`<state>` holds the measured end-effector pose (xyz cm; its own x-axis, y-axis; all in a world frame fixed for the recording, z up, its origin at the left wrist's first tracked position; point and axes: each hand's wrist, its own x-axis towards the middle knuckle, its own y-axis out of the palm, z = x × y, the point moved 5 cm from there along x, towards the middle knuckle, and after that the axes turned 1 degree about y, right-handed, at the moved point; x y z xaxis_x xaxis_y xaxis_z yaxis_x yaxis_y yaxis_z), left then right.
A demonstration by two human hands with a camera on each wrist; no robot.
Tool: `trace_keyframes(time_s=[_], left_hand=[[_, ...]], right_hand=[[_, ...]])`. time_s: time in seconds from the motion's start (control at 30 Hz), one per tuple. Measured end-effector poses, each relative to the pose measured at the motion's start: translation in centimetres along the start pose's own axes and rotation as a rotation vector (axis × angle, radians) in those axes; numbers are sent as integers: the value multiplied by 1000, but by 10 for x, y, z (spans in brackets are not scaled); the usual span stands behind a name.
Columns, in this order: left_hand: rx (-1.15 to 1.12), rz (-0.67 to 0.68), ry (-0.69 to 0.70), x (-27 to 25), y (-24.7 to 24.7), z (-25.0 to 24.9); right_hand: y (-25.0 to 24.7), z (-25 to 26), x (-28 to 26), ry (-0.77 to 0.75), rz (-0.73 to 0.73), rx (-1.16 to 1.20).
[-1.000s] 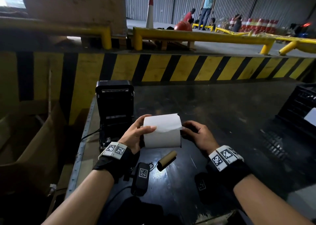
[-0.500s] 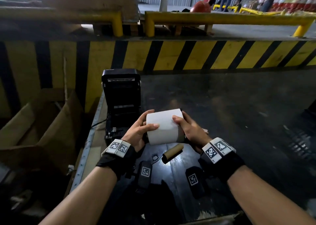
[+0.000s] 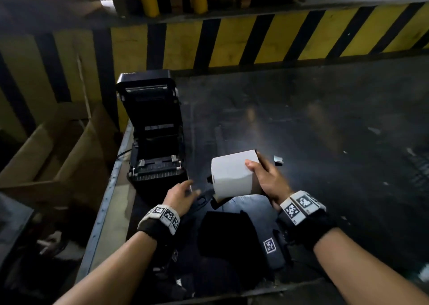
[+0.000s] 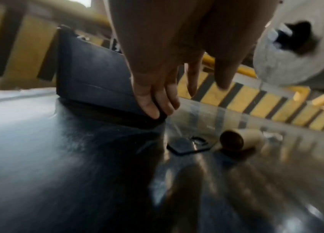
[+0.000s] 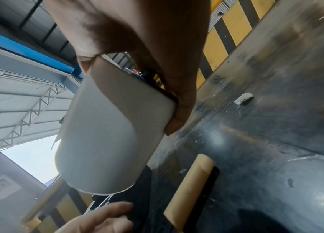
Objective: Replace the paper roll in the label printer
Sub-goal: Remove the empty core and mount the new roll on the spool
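Note:
The black label printer (image 3: 151,142) stands open at the table's left edge, its lid up and its roll bay showing nothing inside. My right hand (image 3: 257,167) grips a full white paper roll (image 3: 232,174) by its right end, just above the table, right of the printer. A black part sticks out of the roll's core (image 4: 296,36). My left hand (image 3: 188,189) is open, its fingertips (image 4: 151,110) touching the printer's (image 4: 97,75) front right corner. An empty brown cardboard core (image 4: 240,140) lies on the table under the roll (image 5: 107,134), also seen as the brown tube (image 5: 188,189).
Cardboard boxes (image 3: 58,153) sit left of the table's metal edge (image 3: 109,188). A yellow-black striped barrier (image 3: 255,42) runs along the far side. A small black-and-white piece (image 3: 278,159) lies right of the roll. A flat black piece (image 4: 188,145) lies beside the core.
My left hand let go of the roll and dropped to the printer's front corner. The right hand now holds the roll alone, slightly further right. The head view tilted down.

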<state>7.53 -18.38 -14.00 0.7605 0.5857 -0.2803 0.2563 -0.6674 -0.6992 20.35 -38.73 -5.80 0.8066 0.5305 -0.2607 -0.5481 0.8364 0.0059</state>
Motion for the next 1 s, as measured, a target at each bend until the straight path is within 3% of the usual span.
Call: trace_keyframes(time_s=[0.07,0.23,0.37,0.53,0.7,0.83,1.0], left_hand=[[175,50,27,2,14,3],[287,73,-54,16,29,6],[261,7,-169,22,30,5],[249,53,-298,29,33,3],[224,-53,-234,17,38,3],[321,-5,-167,9,44,5],[252,-7,-247,10,35,5]], right_hand=[[-8,-3,6,6,-8,-2],[-19,-11,15,20,0,-4],[-22,-10,22,24,28,-17],[-17,-7,27,24,61,-27],[-10,-5,30,4,92,-34],[-7,-6,32,18,96,-27],[-4,-10,30,41,113,-17]])
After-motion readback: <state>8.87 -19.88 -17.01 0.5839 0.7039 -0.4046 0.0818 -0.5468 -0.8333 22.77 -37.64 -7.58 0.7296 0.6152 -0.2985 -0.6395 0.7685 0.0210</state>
